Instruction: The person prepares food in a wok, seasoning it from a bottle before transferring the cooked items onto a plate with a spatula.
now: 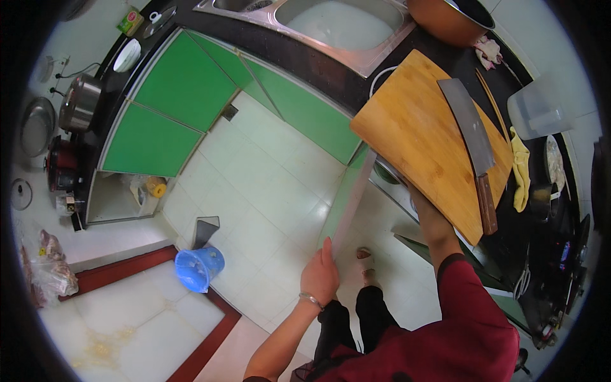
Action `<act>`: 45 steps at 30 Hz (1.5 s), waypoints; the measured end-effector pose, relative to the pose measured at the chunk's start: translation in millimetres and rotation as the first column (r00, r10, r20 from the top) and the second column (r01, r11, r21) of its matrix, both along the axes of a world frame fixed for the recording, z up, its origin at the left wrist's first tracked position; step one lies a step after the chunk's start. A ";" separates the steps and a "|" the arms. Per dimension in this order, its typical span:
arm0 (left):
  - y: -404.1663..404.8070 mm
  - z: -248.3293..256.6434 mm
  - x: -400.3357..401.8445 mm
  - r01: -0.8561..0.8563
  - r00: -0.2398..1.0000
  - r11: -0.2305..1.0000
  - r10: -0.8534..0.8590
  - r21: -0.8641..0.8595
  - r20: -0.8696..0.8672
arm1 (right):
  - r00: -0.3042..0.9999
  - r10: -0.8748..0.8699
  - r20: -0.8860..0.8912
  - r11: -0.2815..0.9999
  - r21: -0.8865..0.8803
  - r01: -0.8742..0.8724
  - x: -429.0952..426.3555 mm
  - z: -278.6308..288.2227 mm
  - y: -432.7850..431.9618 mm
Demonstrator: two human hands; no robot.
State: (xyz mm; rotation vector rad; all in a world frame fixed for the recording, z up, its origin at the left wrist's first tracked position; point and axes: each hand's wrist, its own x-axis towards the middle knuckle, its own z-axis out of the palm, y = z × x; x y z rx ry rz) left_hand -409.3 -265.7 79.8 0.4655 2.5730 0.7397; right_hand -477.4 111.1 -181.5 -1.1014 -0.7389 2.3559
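My left hand (321, 274), with a bracelet at the wrist, grips the free end of an open green cabinet door (351, 196); its fingers are mostly hidden. Under the counter's edge reaches my right forearm (437, 234), and the right hand itself is hidden beneath the wooden cutting board (405, 114). That board juts out over the edge of the black counter. Across it lies a cleaver (470, 119) with a wooden handle. A dark green round item (385, 173) shows partly inside the cabinet opening.
A steel sink (343, 24) holds cloudy water. Beside it stands a large brown pot (448, 21). Chopsticks (491, 102), a yellow cloth (520, 172) and a plastic container (537, 110) lie along the right counter. A blue bucket (200, 268) stands on the floor near a dustpan (206, 230).
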 end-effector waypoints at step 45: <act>96.9 150.0 113.3 -0.829 0.362 0.159 -0.577 0.536 0.732 | 0.946 0.059 0.320 0.879 0.433 -0.201 563.4 475.6 -113.8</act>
